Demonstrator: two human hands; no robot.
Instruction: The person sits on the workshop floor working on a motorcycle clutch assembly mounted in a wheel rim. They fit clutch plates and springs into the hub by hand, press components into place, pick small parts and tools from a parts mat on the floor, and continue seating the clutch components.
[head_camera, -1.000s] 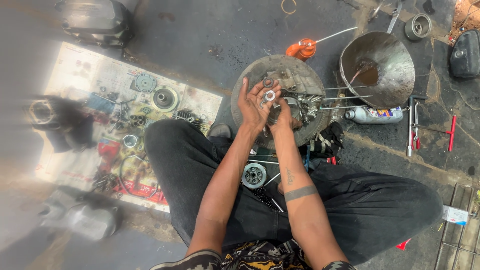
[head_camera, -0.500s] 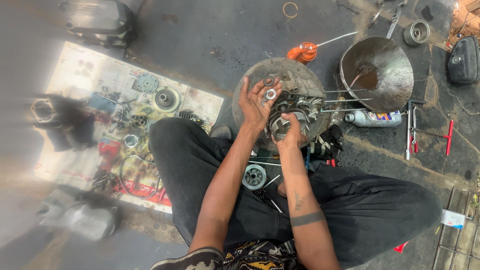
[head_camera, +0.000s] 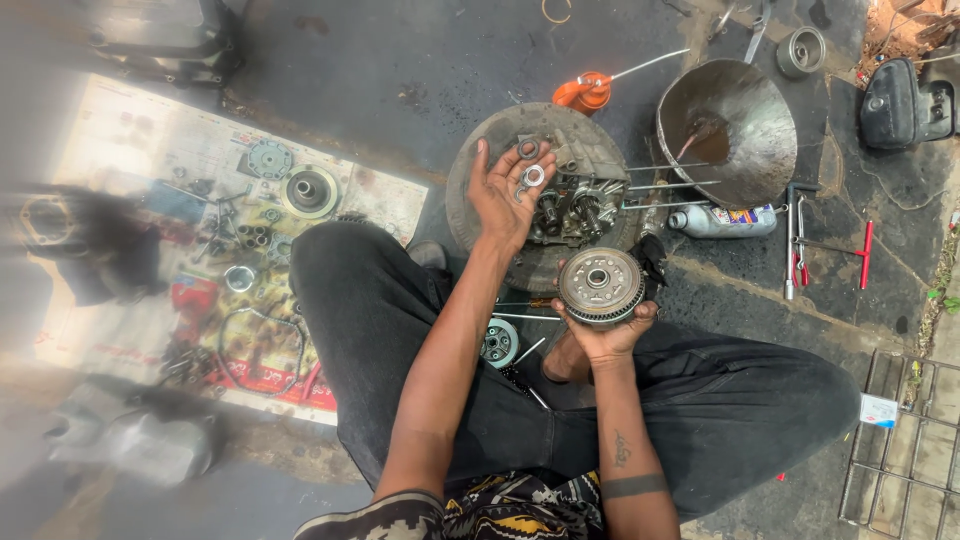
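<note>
Head view. The person is sitting cross-legged on the dark floor (head_camera: 330, 60), looking down on both bare hands.

The left hand (head_camera: 510, 195) is lying palm up with its fingers (head_camera: 483, 160) spread wide and gripping nothing. Two small metal rings are resting loose on it: one ring (head_camera: 534, 176) on the palm, a second ring (head_camera: 528, 149) at 12 o'clock from the first, near the fingertips. This hand is hovering over the engine part (head_camera: 575, 195), which is sitting on a round grey disc (head_camera: 480, 190) on the floor.

The right hand (head_camera: 605, 335) is cupping a round toothed clutch drum (head_camera: 600, 285) from below, fingers curled up around its lower rim. The drum is facing the camera, at 5 o'clock from the left hand and just beside the near edge of the disc.

At 3 o'clock from the engine part, thin metal rods (head_camera: 660, 185) are sticking out towards a large metal bowl (head_camera: 755, 120) holding some brown liquid. A plastic bottle (head_camera: 720, 220) is lying on its side at 6 o'clock from the bowl. An orange oil can (head_camera: 585, 92) is standing at 12 o'clock from the disc.

At 9 o'clock from the person, a printed sheet (head_camera: 130, 150) is carrying many small parts, among them a round gear (head_camera: 308, 190). A red-handled tool (head_camera: 865, 255) is lying at 3 o'clock.
</note>
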